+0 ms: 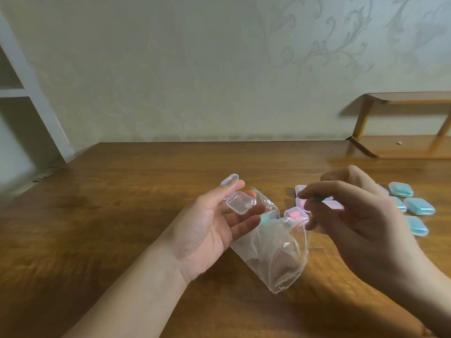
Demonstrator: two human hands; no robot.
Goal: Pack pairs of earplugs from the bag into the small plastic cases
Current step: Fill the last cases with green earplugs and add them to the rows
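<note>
In the head view, an open clear case [240, 203] is held in the left hand [214, 225], cradled on the fingers with the thumb against its far side, above the middle of the table [122, 191]. The case looks empty, though its inside is too pale to be sure. A small dark green earplug [318, 198] is pinched between thumb and fingertips of the right hand [361, 215], which is raised just right of the case. The bag [273, 252], clear and nearly emptied, lies on the table between the two hands, mouth toward the far edge; one greenish plug [264, 219] is seen inside it near the left fingers. A closed case with pink plugs [296, 214] sits just beyond the bag, more pink-filled cases [333, 204] are partly hidden behind the right hand, and filled teal cases [418, 206] are grouped toward the right edge. Another clear case [230, 179] lies behind the left fingers.

The step in hand is judged to be loading the green plug into the open case. The case should be kept level and steady while the plug is lowered fully into its well, not dropped from above, since foam bounces. The matching plug in the bag would be needed before the lid is pressed shut.
</note>
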